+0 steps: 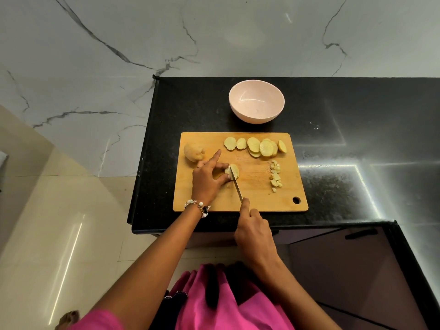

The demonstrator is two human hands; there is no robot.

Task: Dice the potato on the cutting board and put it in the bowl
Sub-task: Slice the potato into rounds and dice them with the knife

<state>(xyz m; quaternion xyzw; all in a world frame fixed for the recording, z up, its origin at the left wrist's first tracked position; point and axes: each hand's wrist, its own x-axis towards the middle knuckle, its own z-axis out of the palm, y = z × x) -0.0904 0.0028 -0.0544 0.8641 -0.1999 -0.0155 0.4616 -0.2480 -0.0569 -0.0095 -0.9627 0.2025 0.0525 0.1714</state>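
A wooden cutting board (257,198) lies on the black counter. My left hand (208,178) pinches a potato slice (234,171) near the board's middle, index finger stretched out. My right hand (253,231) grips a knife (237,186) whose blade rests across that slice. Several round slices (256,146) lie in a row along the board's far edge. A small pile of diced pieces (275,176) sits at the right. An uncut potato end (193,152) lies at the board's far left. Beyond the board stands a pale pink bowl (256,104) with nothing visible inside.
The black counter (345,144) stretches to the right of the board; its left edge (140,163) drops to a tiled floor. A marble wall rises behind. A dark cabinet front (345,258) with a handle is below the counter at the right.
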